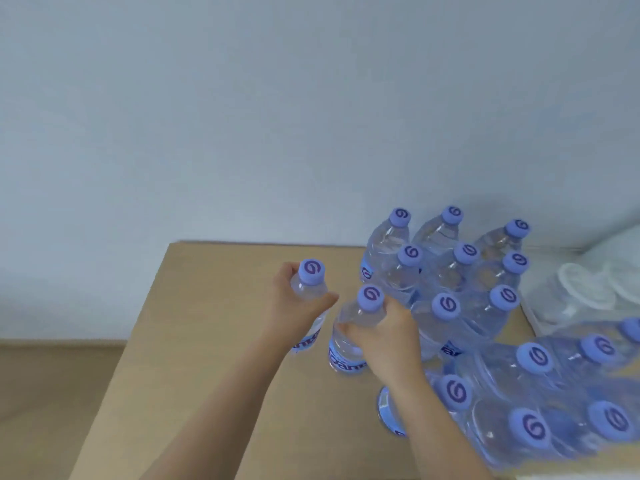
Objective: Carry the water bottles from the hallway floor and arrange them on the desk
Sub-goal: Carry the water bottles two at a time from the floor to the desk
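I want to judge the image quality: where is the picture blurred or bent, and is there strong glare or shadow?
Head view: the bottles at the lower right are smeared and stretched by the wide lens; the bottles held by the left hand and the right hand are sharper; light is soft and bluish, with no hard shadow on the desk.

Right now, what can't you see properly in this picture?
- Head view: left hand covers the middle of its bottle.
- Right hand and its arm hide part of its bottle and of the blue-labelled bottle below.
- Bottles at lower right are blurred and cut by the edge.
- White things right of the desk are too blurry to name.
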The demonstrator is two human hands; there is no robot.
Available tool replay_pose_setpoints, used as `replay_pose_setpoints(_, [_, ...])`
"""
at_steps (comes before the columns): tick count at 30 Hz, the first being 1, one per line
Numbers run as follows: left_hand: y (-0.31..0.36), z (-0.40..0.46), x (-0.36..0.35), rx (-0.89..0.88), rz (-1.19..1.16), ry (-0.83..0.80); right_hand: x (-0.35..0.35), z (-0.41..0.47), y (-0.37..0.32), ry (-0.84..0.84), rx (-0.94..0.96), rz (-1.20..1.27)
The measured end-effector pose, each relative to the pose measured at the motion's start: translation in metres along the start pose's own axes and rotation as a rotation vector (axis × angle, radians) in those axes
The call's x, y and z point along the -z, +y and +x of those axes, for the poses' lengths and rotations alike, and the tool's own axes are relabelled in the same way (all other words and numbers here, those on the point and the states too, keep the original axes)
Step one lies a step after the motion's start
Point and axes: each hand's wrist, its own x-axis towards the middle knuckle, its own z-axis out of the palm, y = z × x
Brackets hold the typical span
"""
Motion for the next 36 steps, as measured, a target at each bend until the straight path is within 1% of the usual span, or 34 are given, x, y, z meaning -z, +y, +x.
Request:
replay_pose_setpoints(3, [0.005,0.029,-0.011,-0.009,0.027,-0.119,-0.007,0.005,-0.007,0.092,-0.036,0.073])
replay_pose_setpoints(7, [0.014,0.052,-0.027,-0.027,0.039,-0.229,-0.011,0.013,-0.004,0.242,-0.062,0.084])
replay_pose_setpoints(12, [0.010,0.065,-0.040,-0.053,0.007,-0.338,-0.020,0.011,0.001,0.328,-0.117,0.105])
replay_pose_setpoints(19, [-0.011,0.063,-0.034,-0.090,0.047,-0.389,-0.031,0.010,0.002,0.420,-0.073,0.027])
replay_pose_setpoints(22, [-0.018,0.058,-0.029,-0.053,0.093,-0.391,-0.035,0.004,0.000,0.452,-0.017,0.053])
replay_pose_setpoints(25, [-0.026,0.046,-0.025,-0.052,0.166,-0.414,-0.036,-0.012,0.001,0.393,-0.019,0.069])
replay_pose_setpoints(28, [-0.036,0.025,-0.018,-0.012,0.257,-0.418,-0.033,-0.029,0.003,0.328,-0.076,0.066])
replay_pose_setpoints(31, [-0.043,0.002,-0.014,0.009,0.435,-0.490,-0.027,-0.044,0.003,0.309,-0.053,0.066])
replay_pose_setpoints(33, [-0.044,-0.011,-0.014,-0.041,0.538,-0.499,-0.025,-0.056,0.004,0.225,-0.056,0.031])
replay_pose_setpoints(36, [-0.047,-0.035,-0.018,-0.123,0.624,-0.507,-0.022,-0.081,0.011,0.119,-0.069,0.008])
